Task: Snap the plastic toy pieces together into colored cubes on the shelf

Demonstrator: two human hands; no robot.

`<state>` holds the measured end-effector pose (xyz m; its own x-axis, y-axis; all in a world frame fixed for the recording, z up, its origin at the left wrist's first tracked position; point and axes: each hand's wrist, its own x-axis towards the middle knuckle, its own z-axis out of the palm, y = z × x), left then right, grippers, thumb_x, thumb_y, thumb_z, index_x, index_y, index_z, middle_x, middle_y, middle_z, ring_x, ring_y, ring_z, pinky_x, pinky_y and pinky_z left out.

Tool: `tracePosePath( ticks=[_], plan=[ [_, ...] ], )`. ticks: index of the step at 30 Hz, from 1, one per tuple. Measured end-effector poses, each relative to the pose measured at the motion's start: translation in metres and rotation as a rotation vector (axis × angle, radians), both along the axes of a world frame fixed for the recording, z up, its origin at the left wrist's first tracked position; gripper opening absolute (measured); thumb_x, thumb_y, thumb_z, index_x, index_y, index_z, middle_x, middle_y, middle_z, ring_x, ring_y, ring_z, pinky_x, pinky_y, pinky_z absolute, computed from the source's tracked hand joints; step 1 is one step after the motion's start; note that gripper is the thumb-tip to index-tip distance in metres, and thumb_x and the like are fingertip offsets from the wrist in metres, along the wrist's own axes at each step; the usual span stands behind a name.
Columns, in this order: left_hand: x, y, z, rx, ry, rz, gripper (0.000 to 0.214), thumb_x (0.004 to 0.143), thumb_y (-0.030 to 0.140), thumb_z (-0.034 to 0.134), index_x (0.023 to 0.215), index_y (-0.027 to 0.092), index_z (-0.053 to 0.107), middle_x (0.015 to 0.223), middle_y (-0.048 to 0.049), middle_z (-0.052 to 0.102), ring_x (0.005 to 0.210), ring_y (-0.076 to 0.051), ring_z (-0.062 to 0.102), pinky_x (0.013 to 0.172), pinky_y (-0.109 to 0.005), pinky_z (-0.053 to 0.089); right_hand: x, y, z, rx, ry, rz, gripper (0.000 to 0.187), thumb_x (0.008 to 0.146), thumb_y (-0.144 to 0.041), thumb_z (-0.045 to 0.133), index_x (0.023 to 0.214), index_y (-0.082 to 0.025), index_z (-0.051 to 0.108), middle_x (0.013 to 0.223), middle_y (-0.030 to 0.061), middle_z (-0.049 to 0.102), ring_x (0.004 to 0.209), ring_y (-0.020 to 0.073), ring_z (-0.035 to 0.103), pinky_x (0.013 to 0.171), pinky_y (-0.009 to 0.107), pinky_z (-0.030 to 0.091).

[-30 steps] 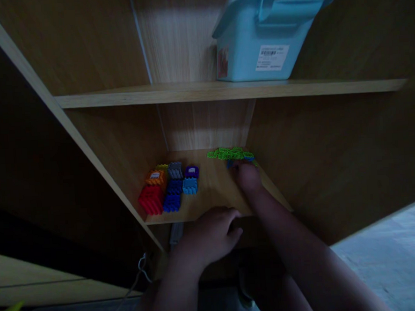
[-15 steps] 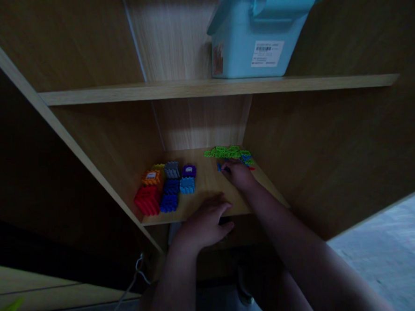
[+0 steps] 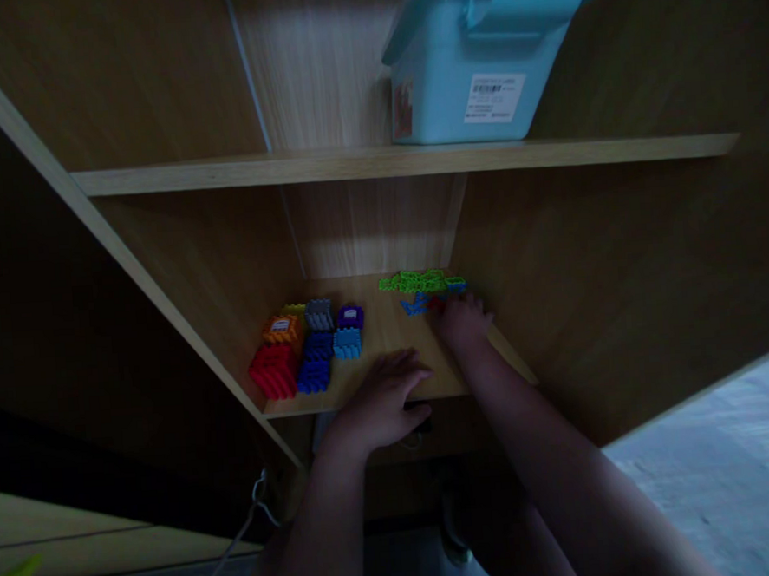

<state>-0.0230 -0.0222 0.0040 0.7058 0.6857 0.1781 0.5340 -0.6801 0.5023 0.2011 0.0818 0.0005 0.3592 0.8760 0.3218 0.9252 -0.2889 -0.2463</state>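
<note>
We count two bare hands, eight block-like bundles of notched plastic and one pale-blue plastic bin [image 3: 475,65]; the bundles comprise one red [image 3: 275,370], one orange [image 3: 281,329], one yellow [image 3: 295,310], one grey [image 3: 319,314], one purple [image 3: 351,317], one light-blue [image 3: 347,343] and two dark-blue [image 3: 313,376], grouped at left. The lower wood-grain shelf board [image 3: 382,333] carries them; the bin stands on the upper shelf board [image 3: 325,166]; the room is dim, with grey floor [image 3: 727,467] at right. Bright-green openwork plastic pieces [image 3: 416,282] lie flat at far right, overlapping, too small to count; blue plastic pieces [image 3: 415,304] lie just nearer, beside a red plastic piece [image 3: 436,303]. Our right hand [image 3: 463,320] adjoins the red piece; we cannot tell its grip; our left hand [image 3: 384,401], near the front edge, shows thumb and fingers wide apart.
</note>
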Motion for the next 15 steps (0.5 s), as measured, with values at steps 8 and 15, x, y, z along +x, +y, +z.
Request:
tracePosePath(
  ticks=[8, 15],
  plan=[
    [0.0016, -0.0021, 0.0063, -0.016, 0.002, 0.013, 0.052, 0.095, 0.028, 0.077, 0.145, 0.027, 0.063, 0.169, -0.0117, 0.049, 0.163, -0.029, 0.035, 0.135, -0.055, 0.025, 0.0, -0.0007, 0.0043, -0.028, 0.004, -0.015, 0.052, 0.106, -0.045, 0.049, 0.128, -0.004, 0.073, 0.132, 0.0331, 0.067, 0.124, 0.0456, 0.065, 0.098, 0.059, 0.052],
    [0.0023, -0.0006, 0.0035, 0.003, -0.001, 0.018, 0.052, 0.096, 0.027, 0.076, 0.146, 0.028, 0.062, 0.169, -0.011, 0.049, 0.163, -0.029, 0.035, 0.135, -0.057, 0.023, 0.0019, 0.0028, 0.0024, -0.037, -0.001, 0.027, 0.046, 0.104, -0.044, 0.052, 0.12, -0.007, 0.075, 0.117, 0.0285, 0.076, 0.117, 0.0414, 0.072, 0.094, 0.048, 0.055]
  ],
)
